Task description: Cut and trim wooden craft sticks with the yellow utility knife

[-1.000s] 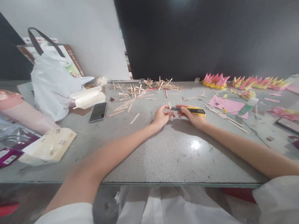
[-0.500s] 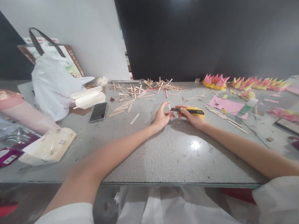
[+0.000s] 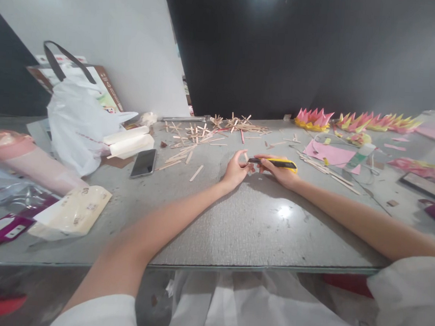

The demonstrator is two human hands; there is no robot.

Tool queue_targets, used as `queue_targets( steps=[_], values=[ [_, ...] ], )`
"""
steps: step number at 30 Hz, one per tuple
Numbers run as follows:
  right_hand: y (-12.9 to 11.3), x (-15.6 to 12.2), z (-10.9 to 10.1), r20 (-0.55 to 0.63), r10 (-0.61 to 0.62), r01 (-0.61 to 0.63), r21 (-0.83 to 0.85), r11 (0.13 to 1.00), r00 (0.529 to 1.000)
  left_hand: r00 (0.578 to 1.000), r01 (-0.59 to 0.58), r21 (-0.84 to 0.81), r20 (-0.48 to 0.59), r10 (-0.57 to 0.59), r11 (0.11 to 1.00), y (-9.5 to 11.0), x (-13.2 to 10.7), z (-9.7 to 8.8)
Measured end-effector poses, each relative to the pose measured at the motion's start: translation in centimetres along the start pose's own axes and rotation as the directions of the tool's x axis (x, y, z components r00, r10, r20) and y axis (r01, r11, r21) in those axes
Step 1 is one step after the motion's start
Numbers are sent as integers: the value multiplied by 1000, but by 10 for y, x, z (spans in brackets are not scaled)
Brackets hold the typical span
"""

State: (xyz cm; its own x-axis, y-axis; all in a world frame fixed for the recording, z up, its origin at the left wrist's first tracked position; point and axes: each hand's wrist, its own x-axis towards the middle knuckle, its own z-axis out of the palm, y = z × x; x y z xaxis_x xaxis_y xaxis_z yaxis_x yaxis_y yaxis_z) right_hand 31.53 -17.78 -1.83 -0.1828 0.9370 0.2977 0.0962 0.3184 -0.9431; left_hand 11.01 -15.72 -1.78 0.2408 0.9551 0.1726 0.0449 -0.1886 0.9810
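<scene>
My right hand (image 3: pixel 281 175) is closed around a yellow and black box cutter (image 3: pixel 282 163), its front end pointing left. Facing it, my left hand (image 3: pixel 235 169) pinches a short wooden craft stick (image 3: pixel 246 156), of which only a small end shows between thumb and fingers. The cutter's tip is right beside the left fingertips; whether it touches the stick I cannot tell. Behind the hands lies a scattered heap of craft sticks (image 3: pixel 197 132), some joined in star shapes. One loose stick (image 3: pixel 196 173) lies left of my left hand.
A phone (image 3: pixel 144 163), a white plastic bag (image 3: pixel 72 124) and a tissue pack (image 3: pixel 78 211) occupy the left side. Pink and yellow paper flowers (image 3: pixel 313 120) line the back right. Pink paper (image 3: pixel 330 155), a glue bottle (image 3: pixel 361 154) and a cable lie to the right.
Hardly anything differs. Both hands keep their place and grip, with only a tiny shift of the box cutter and the fingers.
</scene>
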Motion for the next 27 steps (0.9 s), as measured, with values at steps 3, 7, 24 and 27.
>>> queue_targets(
  steps=[3,7,24,27],
  values=[
    [1,0,0,-7,14,-13,41,999,1000,999,-33,22,12,33,999,-2,1,-1],
    [1,0,0,1,35,-35,158,987,999,997,-73,66,43,70,995,-2,0,-2],
    [8,3,-2,21,80,-83,234,969,997,999,-15,10,33,15,1000,0,1,0],
    [5,2,0,-5,66,-64,182,981,998,1000,-18,13,18,17,1000,1,0,0]
  ],
)
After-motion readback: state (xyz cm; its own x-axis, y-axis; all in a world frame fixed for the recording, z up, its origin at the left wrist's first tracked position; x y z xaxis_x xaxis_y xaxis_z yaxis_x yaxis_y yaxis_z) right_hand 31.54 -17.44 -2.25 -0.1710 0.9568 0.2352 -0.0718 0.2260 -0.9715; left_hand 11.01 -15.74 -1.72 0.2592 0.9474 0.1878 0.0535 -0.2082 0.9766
